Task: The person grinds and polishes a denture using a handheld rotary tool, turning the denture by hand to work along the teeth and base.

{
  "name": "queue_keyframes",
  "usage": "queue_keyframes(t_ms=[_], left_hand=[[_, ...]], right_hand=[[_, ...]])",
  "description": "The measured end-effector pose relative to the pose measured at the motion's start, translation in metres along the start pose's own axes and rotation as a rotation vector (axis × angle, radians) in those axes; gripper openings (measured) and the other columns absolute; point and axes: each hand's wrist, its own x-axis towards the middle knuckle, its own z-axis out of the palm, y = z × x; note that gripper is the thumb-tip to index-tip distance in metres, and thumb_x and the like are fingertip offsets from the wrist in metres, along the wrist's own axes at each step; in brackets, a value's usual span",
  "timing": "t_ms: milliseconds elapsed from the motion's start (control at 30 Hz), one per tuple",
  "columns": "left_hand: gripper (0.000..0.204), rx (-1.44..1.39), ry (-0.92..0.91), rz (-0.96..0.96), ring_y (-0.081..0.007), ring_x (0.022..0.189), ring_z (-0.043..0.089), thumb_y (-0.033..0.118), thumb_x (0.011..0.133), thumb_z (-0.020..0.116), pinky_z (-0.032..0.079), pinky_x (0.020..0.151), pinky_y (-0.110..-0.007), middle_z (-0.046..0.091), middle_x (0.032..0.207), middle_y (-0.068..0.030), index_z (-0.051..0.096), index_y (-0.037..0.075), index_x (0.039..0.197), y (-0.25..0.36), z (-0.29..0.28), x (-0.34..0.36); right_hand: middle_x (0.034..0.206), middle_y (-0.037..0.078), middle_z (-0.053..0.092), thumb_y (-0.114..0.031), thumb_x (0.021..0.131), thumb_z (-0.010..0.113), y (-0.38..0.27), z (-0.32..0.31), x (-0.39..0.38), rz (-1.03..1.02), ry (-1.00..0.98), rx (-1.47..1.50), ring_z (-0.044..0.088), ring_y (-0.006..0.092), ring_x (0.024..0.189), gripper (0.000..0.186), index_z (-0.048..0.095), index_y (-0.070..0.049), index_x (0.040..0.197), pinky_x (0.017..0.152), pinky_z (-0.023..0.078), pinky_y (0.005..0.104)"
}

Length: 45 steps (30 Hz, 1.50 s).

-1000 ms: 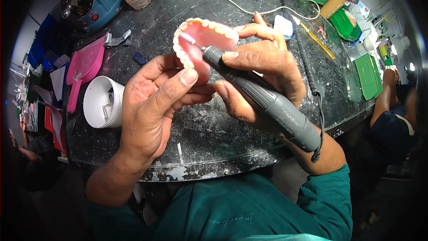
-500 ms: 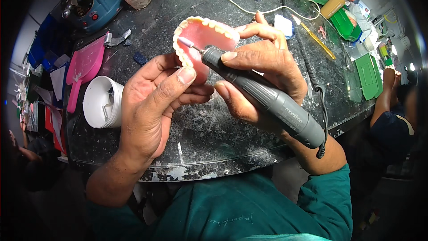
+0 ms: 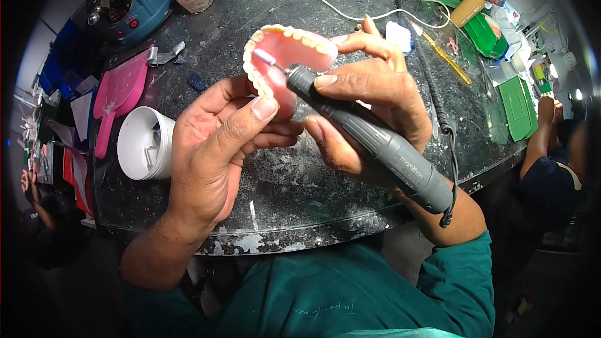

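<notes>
A pink denture with a curved row of cream teeth is held above the table. My left hand grips its near left end between thumb and fingers. My right hand is wrapped round a dark grey rotary handpiece, thumb along its top. Its pale purple grinding bit lies over the denture's inner pink surface, by the left teeth; whether it touches cannot be made out. One raised fingertip of the right hand is at the denture's right end. A black coiled cord hangs from the handpiece's rear.
On the dark, dust-marked table, a white cup and a pink dustpan stand left. A blue machine is behind them. At right lie a yellow stick and green trays; a co-worker's arm is beyond.
The handpiece has shifted slightly, its bit tip moving a little right over the denture. The denture and my left hand have barely moved. At far left, another person's hand has risen.
</notes>
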Motion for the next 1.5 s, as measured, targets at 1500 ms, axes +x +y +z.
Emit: queue_keyframes(t_ms=[1500], left_hand=[[0.025, -0.2, -0.089, -0.087, -0.028, 0.083, 0.071, 0.011, 0.093, 0.059, 0.062, 0.073, -0.035, 0.068, 0.093, -0.0205, 0.055, -0.007, 0.111, 0.007, 0.001, -0.006]], right_hand=[[0.092, 0.009, 0.064, -0.01, 0.07, 0.084, 0.001, -0.003, 0.003, -0.09, 0.03, -0.085, 0.062, 0.0342, 0.104, 0.049, 0.054, -0.009, 0.108, 0.108, 0.029, 0.0607]])
